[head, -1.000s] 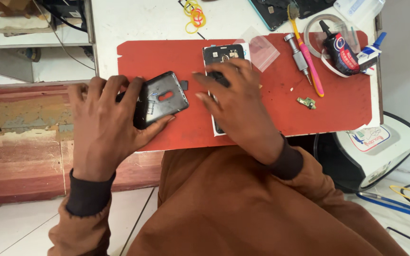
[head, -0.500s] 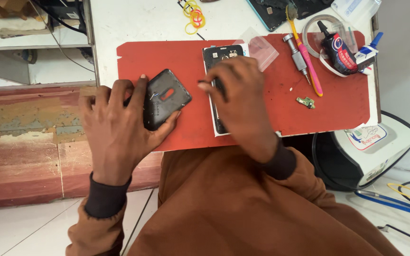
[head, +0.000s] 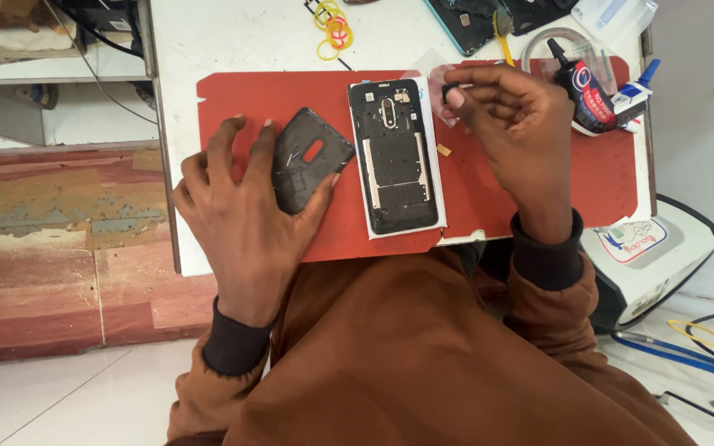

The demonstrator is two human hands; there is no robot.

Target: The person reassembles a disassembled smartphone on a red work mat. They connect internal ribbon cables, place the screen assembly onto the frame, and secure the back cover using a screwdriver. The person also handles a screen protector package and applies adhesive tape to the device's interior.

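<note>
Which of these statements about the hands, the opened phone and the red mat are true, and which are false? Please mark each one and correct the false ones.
1. The left hand rests on the dark back cover. True.
2. The opened phone lies with its screen up. False: its inner side faces up, with the camera parts and metal plates exposed.
3. The right hand pinches a small dark part between its fingertips. True.
4. The back cover is mounted on the phone. False: it lies apart, to the left of the phone on the red mat.
5. The yellow rubber bands lie on the red mat. False: they lie on the white table beyond it.
</note>
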